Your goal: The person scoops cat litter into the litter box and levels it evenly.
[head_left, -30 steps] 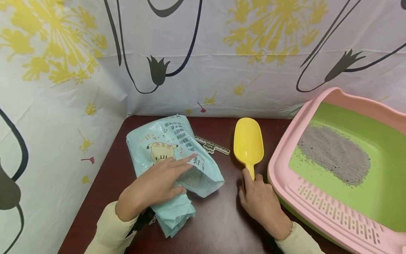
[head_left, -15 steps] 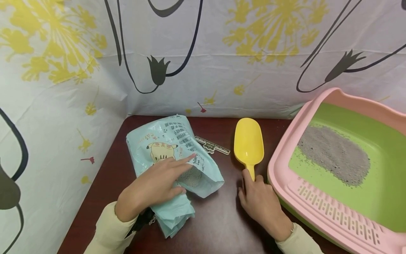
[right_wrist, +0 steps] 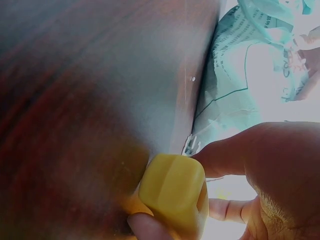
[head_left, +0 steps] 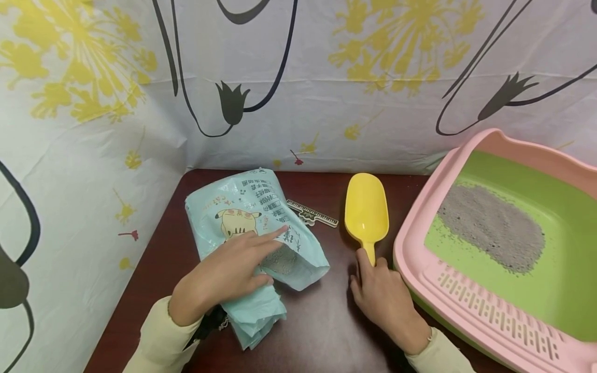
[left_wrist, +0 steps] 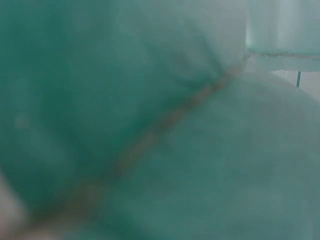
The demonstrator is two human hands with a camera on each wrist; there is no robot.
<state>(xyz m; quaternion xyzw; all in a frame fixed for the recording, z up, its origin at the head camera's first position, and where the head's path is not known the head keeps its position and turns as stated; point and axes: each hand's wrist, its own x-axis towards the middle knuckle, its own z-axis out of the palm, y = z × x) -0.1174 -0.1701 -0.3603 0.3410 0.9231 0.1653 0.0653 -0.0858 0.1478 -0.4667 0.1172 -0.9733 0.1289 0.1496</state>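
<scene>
A light blue plastic bag (head_left: 242, 194) with a cartoon print lies on the left of the table. Its mouth gapes, and grey cat litter (head_left: 282, 259) shows inside. My left hand (head_left: 233, 267) rests on the bag beside the mouth, index finger straight, thumb apart. Blue plastic fills the left wrist view. My right hand (head_left: 384, 298) grips the handle of a yellow scoop (head_left: 366, 207), whose hollow faces up with nothing in it. In the right wrist view, fingers and thumb close about the yellow handle (right_wrist: 172, 190).
Right of the scoop stands a litter box (head_left: 494, 331) with a pink rim and green base. A patch of grey litter (head_left: 494, 228) covers part of its floor. Between bag and scoop lies a small ruler (head_left: 312, 213). Patterned cloth (head_left: 298, 83) hangs behind the table.
</scene>
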